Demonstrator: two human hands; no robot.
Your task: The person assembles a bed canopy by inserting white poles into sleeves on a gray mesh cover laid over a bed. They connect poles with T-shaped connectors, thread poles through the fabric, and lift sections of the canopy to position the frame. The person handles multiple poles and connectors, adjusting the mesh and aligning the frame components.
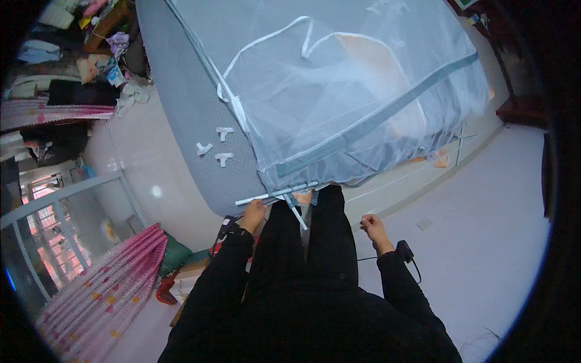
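A white pole lies across the near corner of the bed, in front of my thighs. My left hand is closed at this pole, close to its left end. A second white pole slants down from it between my legs. Sheer white netting with grey trim is spread in folds over the bed and meets the poles. My right hand hangs over the floor to the right, its fingers curled and nothing visible in them. Three white plastic connectors rest on the bed, left of the netting.
The grey bed stands ahead of me. Pink curtains and a pale framed glass partition are at the left. Clothes and bags are piled at the far left. Boxes sit on the floor by my left arm.
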